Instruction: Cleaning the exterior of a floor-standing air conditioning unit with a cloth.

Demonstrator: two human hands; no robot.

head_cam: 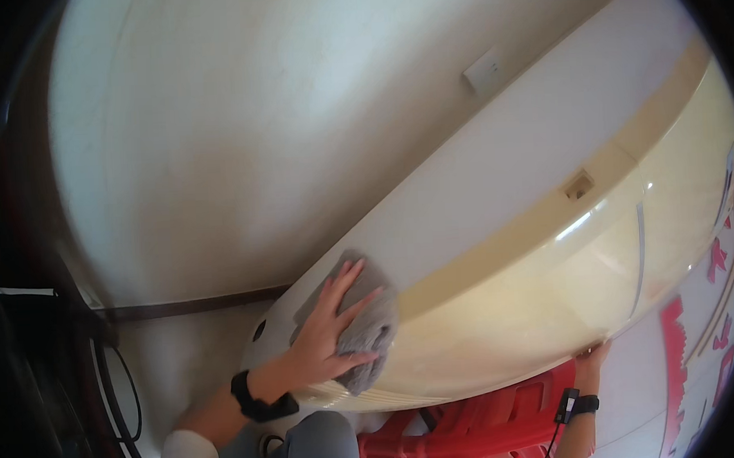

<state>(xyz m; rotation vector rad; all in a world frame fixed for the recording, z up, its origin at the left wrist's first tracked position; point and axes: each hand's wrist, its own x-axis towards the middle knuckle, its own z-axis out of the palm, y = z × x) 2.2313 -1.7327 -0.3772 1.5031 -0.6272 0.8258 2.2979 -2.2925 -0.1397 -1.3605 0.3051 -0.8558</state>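
My left hand [328, 329] lies with spread fingers on a folded grey cloth [368, 327], pressing it against a large glossy cream-and-white panelled body [499, 297]. This body looks like an appliance casing, but its exact kind is unclear. The cloth straddles the white face [463, 188] and the cream front near the left end. At the lower edge of the cream front, my right hand [593, 355] touches the rim; its fingers are partly hidden there. Black bands circle both wrists, and a small black device [567, 405] with a cable sits at the right one.
A pale wall [216, 143] with a white socket plate [483, 71] runs behind the body. Beneath the front edge is a red plastic stool or chair [474, 424]. Black cables [107, 394] hang at the left. Red cut-out decorations [674, 363] show at the right.
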